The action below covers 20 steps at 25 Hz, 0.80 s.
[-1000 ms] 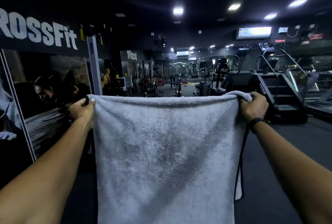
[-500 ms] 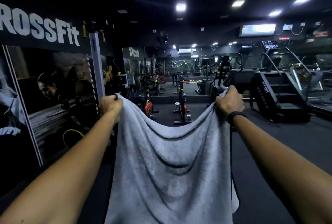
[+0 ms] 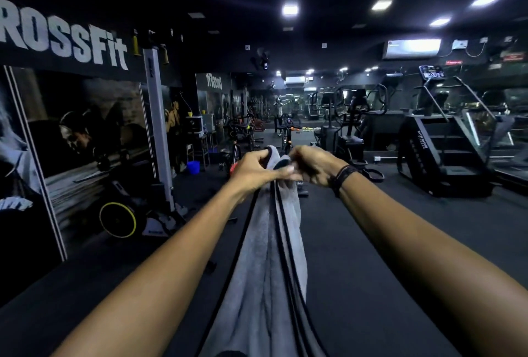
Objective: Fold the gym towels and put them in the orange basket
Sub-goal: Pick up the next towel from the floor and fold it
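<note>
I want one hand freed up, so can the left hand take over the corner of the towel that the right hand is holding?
Probably yes. The left hand and right hand already meet at the top of the grey towel, their fingers touching, with nothing between them.

Both forearms are bare from the bottom edge of the view up to the hands, with no sleeves showing. The left hand (image 3: 254, 169) wears nothing: no ring, watch or band is visible on it or on its wrist. The right hand (image 3: 313, 168) is likewise bare, but just behind it the wrist carries a dark band (image 3: 343, 178). The band looks black and is made of several thin strands or cords lying side by side, wrapping across the wrist at a slight slant. Its clasp or fastening cannot be made out in the dim light. The fingernails on both hands appear short and unpainted.
</note>
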Each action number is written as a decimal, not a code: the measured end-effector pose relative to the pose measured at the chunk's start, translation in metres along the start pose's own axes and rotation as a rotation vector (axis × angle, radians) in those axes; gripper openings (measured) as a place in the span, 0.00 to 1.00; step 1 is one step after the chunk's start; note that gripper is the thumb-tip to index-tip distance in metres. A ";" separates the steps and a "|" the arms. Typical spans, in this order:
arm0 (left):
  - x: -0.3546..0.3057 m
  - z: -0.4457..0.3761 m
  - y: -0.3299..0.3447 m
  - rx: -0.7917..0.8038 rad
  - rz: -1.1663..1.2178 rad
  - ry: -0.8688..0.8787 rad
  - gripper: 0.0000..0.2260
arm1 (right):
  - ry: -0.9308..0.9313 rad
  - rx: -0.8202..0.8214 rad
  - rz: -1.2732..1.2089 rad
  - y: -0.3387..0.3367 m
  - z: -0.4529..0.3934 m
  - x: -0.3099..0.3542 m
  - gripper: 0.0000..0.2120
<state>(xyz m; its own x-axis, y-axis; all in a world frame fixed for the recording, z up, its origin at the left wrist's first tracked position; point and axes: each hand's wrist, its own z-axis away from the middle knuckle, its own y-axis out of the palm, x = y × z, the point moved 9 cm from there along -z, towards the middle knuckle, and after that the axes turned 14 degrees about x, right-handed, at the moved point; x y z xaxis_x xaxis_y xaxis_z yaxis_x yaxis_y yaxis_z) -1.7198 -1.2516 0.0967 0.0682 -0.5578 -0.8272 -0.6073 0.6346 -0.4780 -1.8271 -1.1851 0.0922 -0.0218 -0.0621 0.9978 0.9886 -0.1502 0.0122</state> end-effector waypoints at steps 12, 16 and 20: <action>0.002 -0.002 -0.031 -0.255 0.178 0.092 0.12 | -0.317 0.152 0.627 -0.004 0.012 0.011 0.07; -0.005 -0.002 -0.047 -0.354 0.350 0.109 0.10 | -0.109 0.254 0.928 0.005 -0.002 -0.048 0.13; 0.008 0.006 -0.089 -0.476 0.358 0.080 0.10 | 0.222 -0.078 1.517 -0.050 -0.011 -0.072 0.31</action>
<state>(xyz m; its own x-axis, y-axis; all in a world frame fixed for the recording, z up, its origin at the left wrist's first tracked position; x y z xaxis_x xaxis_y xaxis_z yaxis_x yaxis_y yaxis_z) -1.6604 -1.3090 0.1303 -0.2550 -0.4035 -0.8787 -0.8702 0.4920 0.0267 -1.8765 -1.1838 0.0188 0.9397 -0.3401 0.0375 0.0900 0.1398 -0.9861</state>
